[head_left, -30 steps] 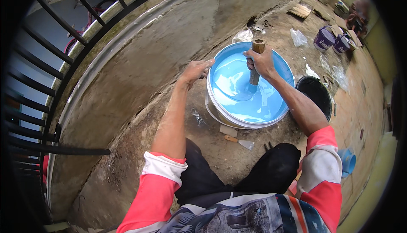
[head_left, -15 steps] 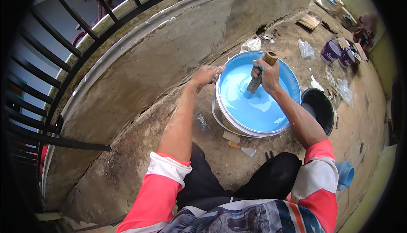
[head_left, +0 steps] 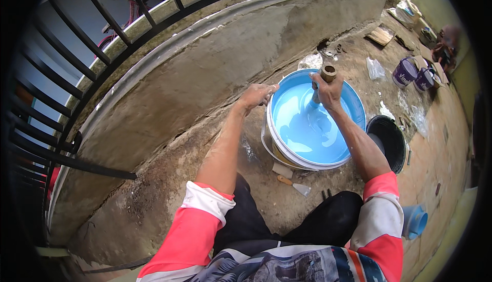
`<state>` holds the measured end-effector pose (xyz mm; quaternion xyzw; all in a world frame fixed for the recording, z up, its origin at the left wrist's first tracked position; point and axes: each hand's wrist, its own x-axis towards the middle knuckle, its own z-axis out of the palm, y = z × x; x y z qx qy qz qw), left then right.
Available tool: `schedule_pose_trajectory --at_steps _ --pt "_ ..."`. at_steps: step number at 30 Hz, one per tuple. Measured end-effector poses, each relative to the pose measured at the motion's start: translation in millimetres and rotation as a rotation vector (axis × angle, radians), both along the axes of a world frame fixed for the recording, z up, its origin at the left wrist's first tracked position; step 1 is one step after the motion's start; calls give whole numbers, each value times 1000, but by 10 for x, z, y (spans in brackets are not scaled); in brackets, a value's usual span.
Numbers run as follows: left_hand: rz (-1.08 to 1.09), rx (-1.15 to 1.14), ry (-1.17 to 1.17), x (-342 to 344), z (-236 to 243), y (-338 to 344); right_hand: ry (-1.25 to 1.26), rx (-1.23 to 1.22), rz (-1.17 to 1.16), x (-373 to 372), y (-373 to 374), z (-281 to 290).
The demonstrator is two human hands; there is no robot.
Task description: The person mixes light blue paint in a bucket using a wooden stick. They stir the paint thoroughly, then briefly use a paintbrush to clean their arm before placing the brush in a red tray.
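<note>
The white bucket (head_left: 287, 158) of blue paint (head_left: 294, 136) stands on the floor (head_left: 230, 195), close beside a low concrete wall (head_left: 205, 84) that shuts off the left under a black railing (head_left: 110, 66). A black basin (head_left: 397, 146) sits just off the bucket's right side; a scraper (head_left: 293, 184) lies in front, between it and the person's knees. Beyond lie a clear plastic bag (head_left: 375, 69) and two purple pails (head_left: 404, 73). The floor's wider stretch runs right of the basin toward a yellowish wall (head_left: 453, 220). The right hand (head_left: 328, 91) is wrapped around a thick stick (head_left: 329, 72) dipping into the paint; the left hand (head_left: 256, 96) has bent fingers at the bucket's left rim, whether pinching I cannot tell.
</note>
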<state>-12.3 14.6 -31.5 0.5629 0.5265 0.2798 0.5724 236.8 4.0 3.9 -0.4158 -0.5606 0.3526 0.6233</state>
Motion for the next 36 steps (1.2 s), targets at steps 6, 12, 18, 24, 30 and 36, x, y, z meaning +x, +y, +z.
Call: schedule_pose_trajectory --at_steps 6,12,18,24,30,36 --pt "30 -2 -22 18 1 -11 177 -105 178 -32 -187 81" --pt "50 -7 -5 17 -12 -6 145 -191 249 212 -480 225" --pt "28 1 -39 34 -6 -3 174 -5 79 674 -610 710" --pt "38 -57 10 -4 -25 24 414 81 158 1139 -770 1661" --pt "-14 26 -75 102 -18 12 389 227 381 1836 -1031 2424" --pt "8 -28 -28 -9 -22 14 427 267 469 2274 -1159 2966"
